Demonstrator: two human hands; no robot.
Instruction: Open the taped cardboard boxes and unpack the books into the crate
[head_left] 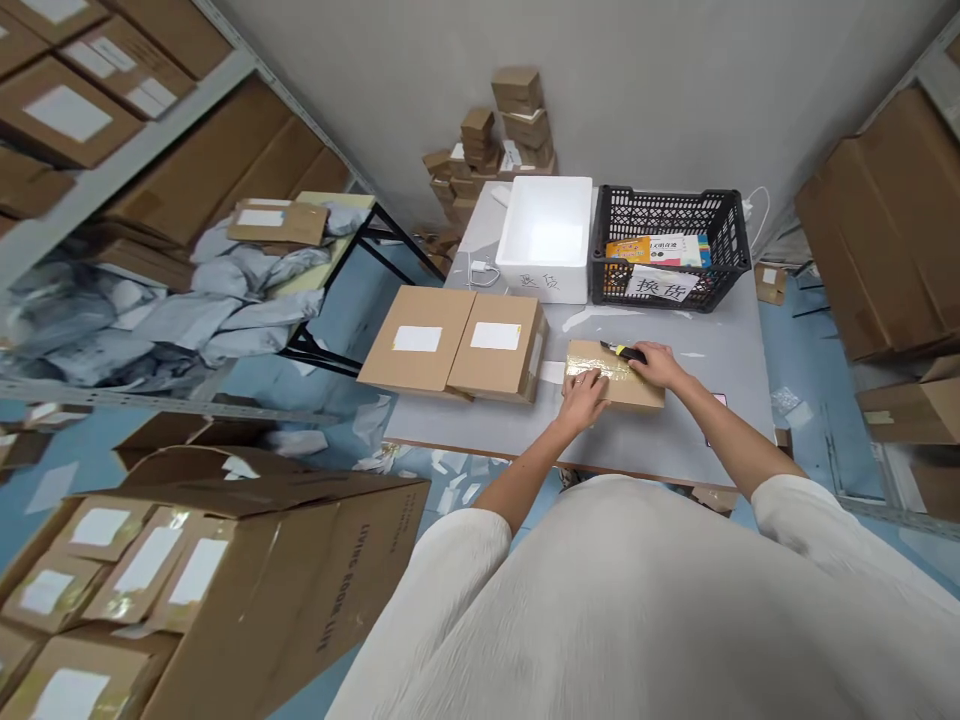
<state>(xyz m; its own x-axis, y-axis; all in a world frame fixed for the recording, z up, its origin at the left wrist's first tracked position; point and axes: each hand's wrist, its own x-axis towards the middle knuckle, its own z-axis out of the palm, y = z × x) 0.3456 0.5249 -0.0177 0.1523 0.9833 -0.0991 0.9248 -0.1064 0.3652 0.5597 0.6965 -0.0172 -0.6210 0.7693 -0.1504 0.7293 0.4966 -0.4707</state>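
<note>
A small cardboard box (634,393) sealed with shiny clear tape lies on the grey table (570,435) in front of me. My left hand (584,400) rests on the left part of its top, fingers spread and pressing down. Closed around a yellow and black box cutter (624,352), my right hand (657,364) is over the box's right side. The cutter points left across the far part of the taped top; whether its blade touches the tape I cannot tell.
Two labelled cardboard boxes (487,360) stand at the table's left. Behind are a white foam box (544,285) and a black crate (671,295) holding books. A large carton (322,580) of parcels sits lower left. Shelves (247,65) with grey bags rise at left.
</note>
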